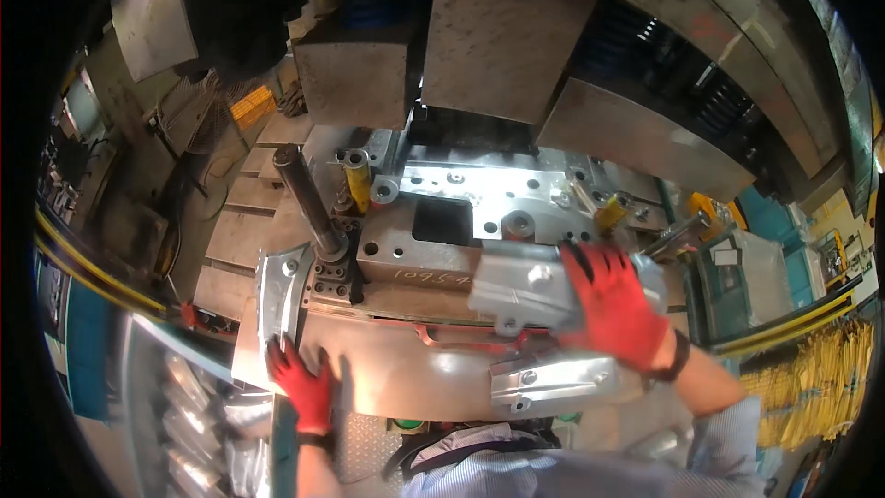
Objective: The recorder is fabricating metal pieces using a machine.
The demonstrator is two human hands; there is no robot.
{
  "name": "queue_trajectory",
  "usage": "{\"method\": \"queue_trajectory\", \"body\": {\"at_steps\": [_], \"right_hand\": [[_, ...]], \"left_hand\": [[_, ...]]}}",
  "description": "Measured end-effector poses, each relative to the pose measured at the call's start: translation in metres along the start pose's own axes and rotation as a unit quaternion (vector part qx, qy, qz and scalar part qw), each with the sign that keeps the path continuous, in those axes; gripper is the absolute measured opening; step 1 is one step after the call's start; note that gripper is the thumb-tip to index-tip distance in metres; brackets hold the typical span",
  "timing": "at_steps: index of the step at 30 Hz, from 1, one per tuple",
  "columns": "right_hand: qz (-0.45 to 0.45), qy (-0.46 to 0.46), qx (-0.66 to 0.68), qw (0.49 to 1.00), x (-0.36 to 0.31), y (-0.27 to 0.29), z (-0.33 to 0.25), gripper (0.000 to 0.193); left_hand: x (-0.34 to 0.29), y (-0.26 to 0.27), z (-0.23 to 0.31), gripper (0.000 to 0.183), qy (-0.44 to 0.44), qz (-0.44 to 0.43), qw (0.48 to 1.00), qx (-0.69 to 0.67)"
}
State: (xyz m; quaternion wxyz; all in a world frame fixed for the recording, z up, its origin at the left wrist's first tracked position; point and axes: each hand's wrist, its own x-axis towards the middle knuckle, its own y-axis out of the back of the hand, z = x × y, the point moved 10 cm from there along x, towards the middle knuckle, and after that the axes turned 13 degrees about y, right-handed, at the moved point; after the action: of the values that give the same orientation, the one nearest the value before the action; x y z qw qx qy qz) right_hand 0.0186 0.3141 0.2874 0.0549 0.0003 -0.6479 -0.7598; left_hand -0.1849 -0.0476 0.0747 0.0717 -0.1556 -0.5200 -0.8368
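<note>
My right hand (pixel 619 309), in a red glove, is closed on a stamped sheet-metal part (pixel 516 281), held in front of the press die (pixel 419 267). The fingers lie across its top, and the part is slightly blurred. Under it, a similar stamped part (pixel 544 382) lies on the metal table (pixel 396 369). At the left, a narrow stamped part (pixel 279 290) lies lengthwise beside the steel guide post (pixel 309 198). My left hand (pixel 302 387), also red-gloved, touches the near end of that part, with fingers spread and thumb apart.
The upper press block (pixel 507 28) hangs over the die. Yellow posts (pixel 356 180) stand on the lower die. Below left, several shiny metal parts (pixel 189 415) sit in a bin. Yellow bars (pixel 111 272) run along both sides. A teal box (pixel 751 281) stands at the right.
</note>
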Motion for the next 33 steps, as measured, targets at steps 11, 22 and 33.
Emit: {"method": "queue_trajectory", "body": {"at_steps": [11,22,33], "right_hand": [[-0.196,-0.019,0.153,0.968,0.172,-0.057,0.108,0.110],[-0.367,0.016,0.437,0.821,0.199,-0.110,0.087,0.064],[-0.087,0.135,0.329,0.930,0.177,-0.133,0.122,0.060]], "left_hand": [[-0.083,-0.042,0.072,0.051,-0.014,-0.048,0.996,-0.067],[-0.080,-0.038,0.064,0.047,0.008,-0.047,0.997,-0.066],[-0.080,-0.040,0.066,0.048,0.005,-0.057,0.996,-0.062]]}}
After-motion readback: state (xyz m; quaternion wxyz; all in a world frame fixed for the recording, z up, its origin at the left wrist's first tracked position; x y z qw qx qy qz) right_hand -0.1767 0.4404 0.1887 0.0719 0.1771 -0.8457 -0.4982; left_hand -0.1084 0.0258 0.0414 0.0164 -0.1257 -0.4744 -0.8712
